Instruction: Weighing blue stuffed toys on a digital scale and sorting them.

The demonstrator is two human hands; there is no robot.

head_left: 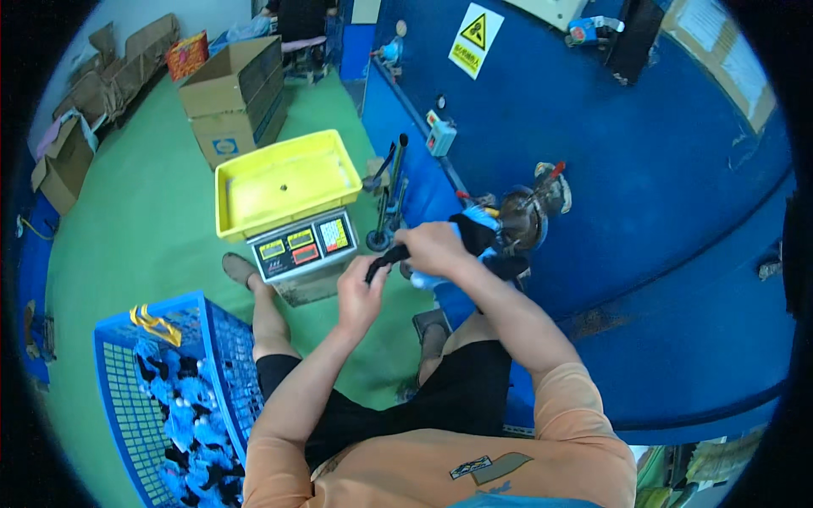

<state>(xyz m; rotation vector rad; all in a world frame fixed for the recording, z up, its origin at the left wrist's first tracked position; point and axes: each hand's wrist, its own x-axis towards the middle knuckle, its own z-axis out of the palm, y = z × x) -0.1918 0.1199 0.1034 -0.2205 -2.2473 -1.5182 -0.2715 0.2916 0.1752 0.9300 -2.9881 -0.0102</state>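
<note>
There is one left hand (360,296), one right hand (434,247), one black strip (387,259), one yellow tray (250,199), one scale (286,266), three scale displays (300,239), one blue basket (229,351) and fluffy pieces (181,423) beyond counting.

Tray (254,193) on scale (286,256) | carton (222,123) behind tray | plush pieces (203,432) in basket (230,347) (nearer, left)

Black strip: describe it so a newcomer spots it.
Find the big blue surface; by its left edge are the left hand and right hand. The black strip bridges them: narrow and all black, unlike the blue-and-black plush nearby.
</note>
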